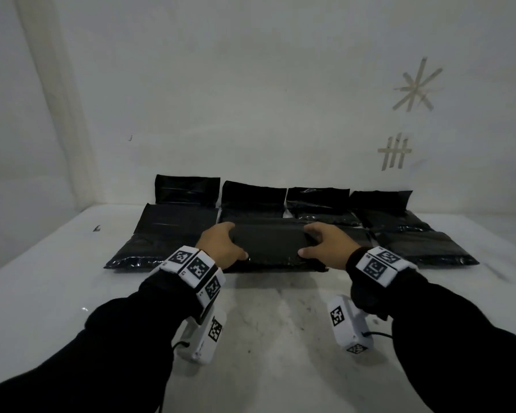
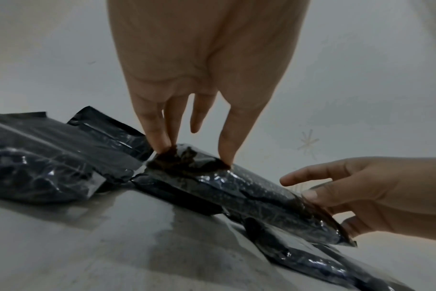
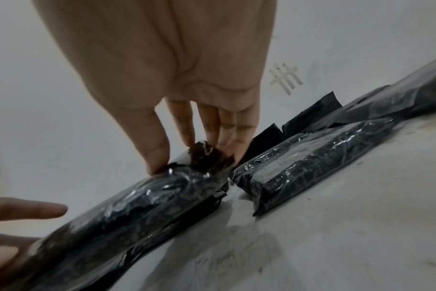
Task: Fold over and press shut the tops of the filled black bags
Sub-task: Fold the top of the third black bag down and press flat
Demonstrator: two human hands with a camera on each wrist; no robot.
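Observation:
Several filled black bags lie in a row on the white table (image 1: pixel 265 323), their tops leaning up the back wall. One middle bag (image 1: pixel 268 245) lies folded over on itself, nearer to me than the rest. My left hand (image 1: pixel 231 241) grips its left end, with fingers (image 2: pixel 159 137) curled over the far side and the thumb (image 2: pixel 227 145) on the near side. At the other end my right hand (image 1: pixel 309 239) grips the same way, fingers (image 3: pixel 212 130) and thumb (image 3: pixel 152 149) pinching the crumpled plastic. The bag's shiny skin (image 3: pixel 137 212) is wrinkled.
A left neighbour bag (image 1: pixel 167 231) and a right neighbour bag (image 1: pixel 414 236) lie close beside the held one, flaps up. The wall behind carries tape marks (image 1: pixel 395 152). Bare, scuffed table stretches from the bags to its near edge.

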